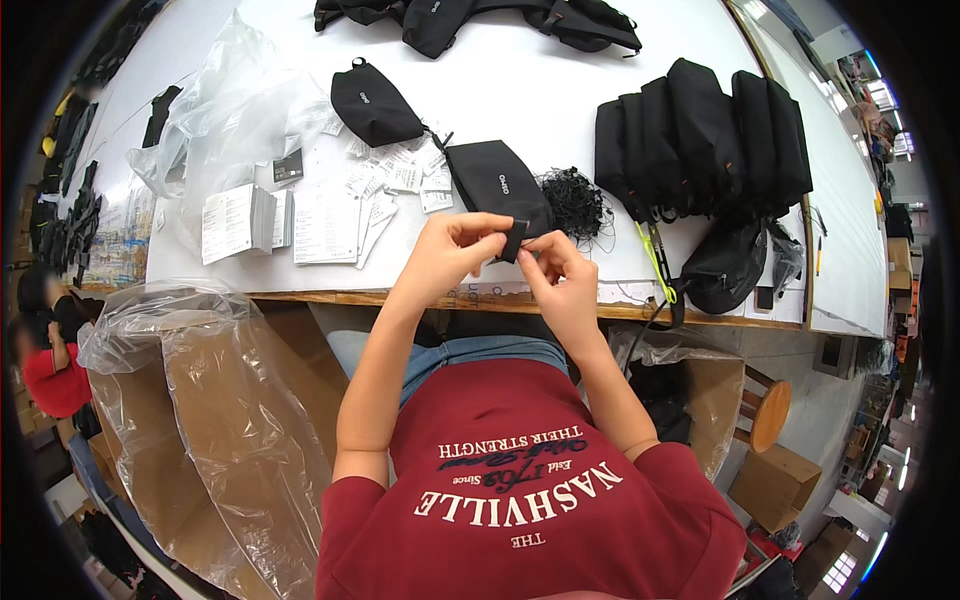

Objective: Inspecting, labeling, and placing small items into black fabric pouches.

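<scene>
A person in a dark red shirt [540, 420] works at the near edge of a white table [560, 105], the left hand [462, 250] and right hand [560, 275] raised just inside its wooden front rim. The left grip pinches a black strap [514, 241] between thumb and finger; the right grip is closed at the strap's right side. The strap lies over the lower end of a black pouch [498, 180]; whether it is joined cannot be told.

White surface shows beyond the pouch, between it and the bags [435, 25] along the far side. Room is tighter beside it: black cords [575, 205] lie tangled just to the right, short of a row of black bags [705, 140], while a second pouch [375, 105] sits up and to the left. Below the front rim, a plastic-lined carton [230, 430] stands at left.

Small white lettering marks both pouches. Printed white tags [400, 178] lie scattered to the left, near stacked cards [228, 222] bearing fine lines of text, too small to read. Larger white lettering, upside down here, crosses the shirt.
</scene>
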A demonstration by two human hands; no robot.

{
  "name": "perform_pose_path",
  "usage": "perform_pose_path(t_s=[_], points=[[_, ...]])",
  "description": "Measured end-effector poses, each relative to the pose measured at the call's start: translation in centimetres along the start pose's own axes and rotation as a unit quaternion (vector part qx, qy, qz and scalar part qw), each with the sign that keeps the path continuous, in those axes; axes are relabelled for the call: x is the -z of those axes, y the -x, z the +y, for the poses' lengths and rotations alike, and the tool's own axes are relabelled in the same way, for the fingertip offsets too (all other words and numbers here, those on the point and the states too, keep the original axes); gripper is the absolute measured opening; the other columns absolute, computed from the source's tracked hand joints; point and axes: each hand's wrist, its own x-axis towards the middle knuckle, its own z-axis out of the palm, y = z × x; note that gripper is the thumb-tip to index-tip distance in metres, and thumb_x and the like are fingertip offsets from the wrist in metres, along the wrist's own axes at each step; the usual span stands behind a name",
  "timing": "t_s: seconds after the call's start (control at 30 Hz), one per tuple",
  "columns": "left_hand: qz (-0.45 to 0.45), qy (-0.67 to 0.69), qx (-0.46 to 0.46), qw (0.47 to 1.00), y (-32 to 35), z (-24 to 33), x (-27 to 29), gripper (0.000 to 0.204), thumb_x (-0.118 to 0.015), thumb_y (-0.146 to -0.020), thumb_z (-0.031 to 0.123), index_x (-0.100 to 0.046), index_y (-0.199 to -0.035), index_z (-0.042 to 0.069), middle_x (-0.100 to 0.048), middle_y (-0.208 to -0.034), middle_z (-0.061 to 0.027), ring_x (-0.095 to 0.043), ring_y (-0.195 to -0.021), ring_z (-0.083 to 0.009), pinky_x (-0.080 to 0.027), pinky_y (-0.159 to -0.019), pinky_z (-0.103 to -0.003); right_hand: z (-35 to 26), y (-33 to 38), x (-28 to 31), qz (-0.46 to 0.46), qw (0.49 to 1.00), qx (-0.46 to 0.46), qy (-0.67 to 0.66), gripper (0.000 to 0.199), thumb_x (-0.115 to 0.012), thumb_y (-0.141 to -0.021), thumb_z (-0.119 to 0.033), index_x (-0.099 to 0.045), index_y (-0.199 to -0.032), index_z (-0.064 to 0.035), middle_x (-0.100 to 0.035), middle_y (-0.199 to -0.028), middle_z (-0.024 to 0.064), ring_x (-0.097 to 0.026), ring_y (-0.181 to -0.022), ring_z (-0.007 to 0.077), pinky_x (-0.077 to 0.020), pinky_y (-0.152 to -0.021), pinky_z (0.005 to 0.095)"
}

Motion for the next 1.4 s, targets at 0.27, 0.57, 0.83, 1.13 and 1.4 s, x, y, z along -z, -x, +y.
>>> perform_pose_path(t_s=[0.27,0.57,0.83,1.13,1.4], points=[[0.038,-0.109,0.002,0.993,2.0,-0.2,-0.3,0.020,-0.070,-0.079,0.008,-0.071,-0.097,0.001,-0.062,-0.065,0.0014,-0.045,-0.054,-0.0010,-0.033,-0.045,-0.019,-1.1,0.4,-0.1,-0.037,0.994,0.014,0.102,0.008,-0.066,-0.078,-0.007,-0.061,-0.082,-0.0030,-0.049,-0.053,0.0050,-0.046,-0.044,0.0112,-0.0357,-0.045,0.0258],[0.216,-0.205,-0.216,0.930,3.5,-1.1,-2.7,0.005,-0.068,-0.080,0.005,-0.069,-0.084,0.002,-0.063,-0.086,-0.0009,-0.045,-0.052,-0.0041,-0.038,-0.048,-0.021,-0.8,0.2,-0.5,-0.095,0.988,-0.080,-0.086,0.012,-0.066,-0.082,-0.006,-0.060,-0.091,-0.0003,-0.053,-0.062,-0.0012,-0.047,-0.053,0.0041,-0.0346,-0.047,0.0217],[0.192,0.158,-0.157,0.956,4.8,-0.3,-1.9,0.008,-0.055,-0.094,0.010,-0.054,-0.096,0.002,-0.058,-0.095,-0.0034,-0.048,-0.062,-0.0039,-0.038,-0.057,-0.017,-2.1,0.2,1.0,-0.135,0.943,-0.127,-0.276,0.013,-0.062,-0.087,-0.007,-0.051,-0.094,-0.0069,-0.058,-0.076,0.0004,-0.045,-0.062,0.0011,-0.0269,-0.048,0.0158],[0.079,0.197,-0.114,0.971,5.8,-0.3,-1.7,0.006,-0.054,-0.096,0.011,-0.053,-0.097,0.005,-0.048,-0.082,0.0044,-0.041,-0.066,-0.0017,-0.033,-0.059,-0.017,-2.1,0.6,1.4,-0.174,0.909,-0.114,-0.360,0.012,-0.061,-0.089,-0.009,-0.051,-0.096,-0.0072,-0.061,-0.088,0.0073,-0.043,-0.058,0.0028,-0.0301,-0.049,0.0159],[0.107,0.113,-0.130,0.979,6.2,0.4,-2.9,0.007,-0.059,-0.092,0.008,-0.056,-0.094,0.002,-0.046,-0.081,0.0052,-0.039,-0.069,-0.0003,-0.030,-0.058,-0.015,-3.1,0.9,0.6,-0.166,0.889,-0.145,-0.400,0.014,-0.059,-0.092,-0.013,-0.050,-0.101,-0.0072,-0.061,-0.079,0.0059,-0.042,-0.056,0.0032,-0.0303,-0.047,0.0148]])
